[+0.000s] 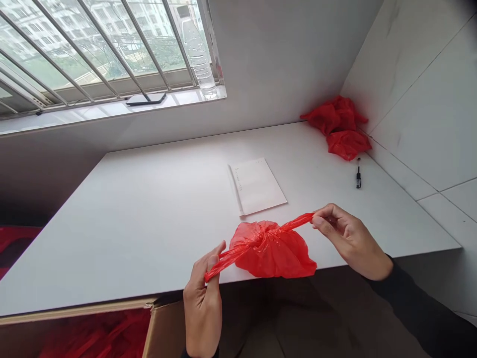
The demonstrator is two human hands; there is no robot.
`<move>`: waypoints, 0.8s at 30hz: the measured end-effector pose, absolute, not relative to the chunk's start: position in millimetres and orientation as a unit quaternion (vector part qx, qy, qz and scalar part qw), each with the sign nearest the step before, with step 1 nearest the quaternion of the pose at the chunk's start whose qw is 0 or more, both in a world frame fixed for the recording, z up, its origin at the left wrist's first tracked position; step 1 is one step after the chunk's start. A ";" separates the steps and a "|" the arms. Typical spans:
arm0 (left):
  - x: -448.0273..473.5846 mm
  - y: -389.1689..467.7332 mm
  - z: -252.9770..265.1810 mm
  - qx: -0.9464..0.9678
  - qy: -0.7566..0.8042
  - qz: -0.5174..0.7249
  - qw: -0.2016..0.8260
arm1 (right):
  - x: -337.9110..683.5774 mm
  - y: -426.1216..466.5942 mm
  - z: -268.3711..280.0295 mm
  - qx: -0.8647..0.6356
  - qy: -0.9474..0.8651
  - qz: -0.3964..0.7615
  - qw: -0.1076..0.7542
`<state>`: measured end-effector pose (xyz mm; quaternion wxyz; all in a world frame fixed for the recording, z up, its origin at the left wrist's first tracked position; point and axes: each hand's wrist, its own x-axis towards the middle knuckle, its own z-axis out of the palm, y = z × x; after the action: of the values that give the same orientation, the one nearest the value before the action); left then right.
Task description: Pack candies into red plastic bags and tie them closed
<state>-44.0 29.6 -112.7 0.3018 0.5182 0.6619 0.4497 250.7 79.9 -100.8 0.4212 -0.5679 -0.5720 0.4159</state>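
Note:
A red plastic bag [274,251] sits at the front edge of the white table, its top twisted together at the middle. My left hand [204,296] is closed on one of its handles, pinching it between thumb and fingers. The other handle stretches up to the right, where my right hand [345,238] pinches its end between thumb and fingertips. Both handles look pulled taut, away from each other. Whatever the bag contains is hidden. Just behind it lies a white booklet [260,188] with a clear spine strip.
Crumpled red bags [341,124] lie in the table's [141,209] back right corner, near a small black pen-like item [358,178]. A cardboard box [156,328] holding red plastic stands below at left. A plastic bottle [197,54] and a dark flat device [145,99] rest on the windowsill.

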 end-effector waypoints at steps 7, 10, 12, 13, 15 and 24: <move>-3.8 29.3 -102.1 0.532 0.574 0.473 0.405 | 217.9 78.4 -97.6 -0.448 -0.508 0.517 0.523; 9.6 35.2 -101.0 0.484 0.571 0.505 0.431 | 206.0 81.0 -97.4 -0.384 -0.448 0.603 0.537; 10.0 39.3 -104.6 0.415 0.560 0.552 0.458 | 203.4 83.2 -100.5 -0.349 -0.395 0.651 0.547; 8.4 41.1 -107.0 0.371 0.548 0.579 0.476 | 203.2 84.1 -102.7 -0.341 -0.370 0.665 0.551; 4.0 43.8 -111.7 0.290 0.524 0.625 0.501 | 203.2 84.6 -107.7 -0.343 -0.335 0.679 0.556; 22.5 47.5 -130.7 0.493 0.593 0.526 0.359 | 188.0 75.6 -120.7 -0.478 -0.516 0.537 0.466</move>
<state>22.5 47.5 -130.7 0.3590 0.4926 0.5932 0.5259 188.0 75.6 -120.7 0.4664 -0.4778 -0.5160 0.5367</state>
